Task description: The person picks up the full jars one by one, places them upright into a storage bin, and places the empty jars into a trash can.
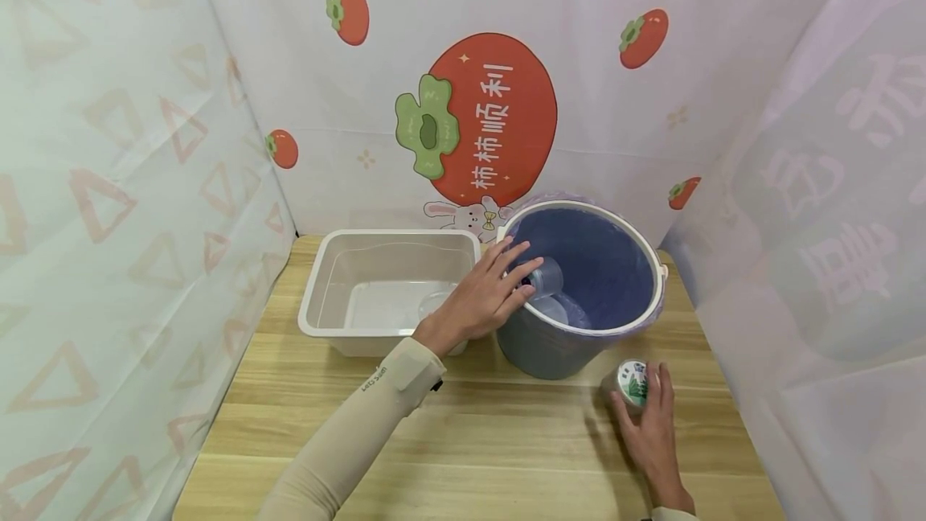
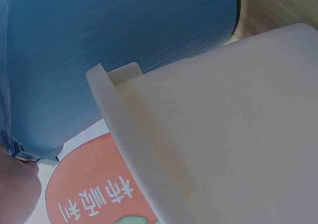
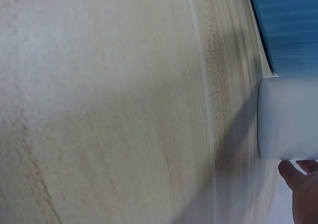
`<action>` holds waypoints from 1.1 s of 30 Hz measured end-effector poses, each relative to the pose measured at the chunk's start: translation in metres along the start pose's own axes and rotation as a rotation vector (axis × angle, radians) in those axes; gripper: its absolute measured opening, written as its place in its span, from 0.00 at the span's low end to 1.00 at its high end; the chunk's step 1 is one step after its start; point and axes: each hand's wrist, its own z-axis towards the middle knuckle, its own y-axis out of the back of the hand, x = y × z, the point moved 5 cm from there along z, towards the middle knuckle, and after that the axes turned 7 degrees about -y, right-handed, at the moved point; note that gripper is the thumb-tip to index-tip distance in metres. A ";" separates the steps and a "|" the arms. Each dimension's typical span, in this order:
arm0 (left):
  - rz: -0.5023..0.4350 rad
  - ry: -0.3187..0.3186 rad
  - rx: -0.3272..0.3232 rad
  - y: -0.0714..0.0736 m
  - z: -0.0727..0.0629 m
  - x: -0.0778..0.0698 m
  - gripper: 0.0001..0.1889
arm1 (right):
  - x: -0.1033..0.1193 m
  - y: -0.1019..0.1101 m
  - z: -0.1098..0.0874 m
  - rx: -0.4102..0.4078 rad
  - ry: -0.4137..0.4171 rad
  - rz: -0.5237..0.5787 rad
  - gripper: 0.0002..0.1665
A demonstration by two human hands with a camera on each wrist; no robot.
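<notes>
In the head view, my left hand reaches over the near-left rim of the blue bucket, its fingers spread. Close to these fingertips, inside the bucket, lies a clear plastic jar, tilted on its side. Another clear piece lies below it. My right hand holds a small round container between thumb and fingers, on the table right of the bucket. Its lid is white with a green print. The right wrist view shows this container's pale side standing on the wood, with fingertips against it.
A white rectangular basin stands left of the bucket, with a clear round piece inside, partly behind my left forearm. A thin plastic liner covers the bucket's rim. Printed cloth walls enclose the wooden table at the back and sides.
</notes>
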 end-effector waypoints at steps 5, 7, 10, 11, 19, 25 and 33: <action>0.002 0.003 0.005 -0.002 0.000 0.001 0.31 | 0.002 0.000 -0.001 -0.017 0.041 -0.022 0.50; 0.002 0.005 0.008 -0.002 0.000 0.002 0.31 | 0.003 -0.001 -0.001 -0.033 0.071 -0.019 0.50; -0.002 0.002 0.004 -0.002 0.000 0.001 0.31 | 0.004 -0.001 -0.003 -0.063 0.123 -0.016 0.50; -0.004 0.001 0.004 -0.002 0.000 0.001 0.31 | 0.004 -0.001 -0.003 -0.073 0.141 -0.013 0.50; -0.008 -0.012 -0.008 -0.001 0.000 0.001 0.31 | 0.007 0.001 -0.004 -0.106 0.225 -0.030 0.51; -0.007 -0.006 -0.006 -0.001 0.000 0.001 0.31 | 0.017 0.010 0.001 -0.080 0.198 -0.005 0.51; -0.001 -0.009 -0.013 -0.002 0.000 0.001 0.31 | 0.044 0.033 0.012 -0.115 0.286 -0.022 0.54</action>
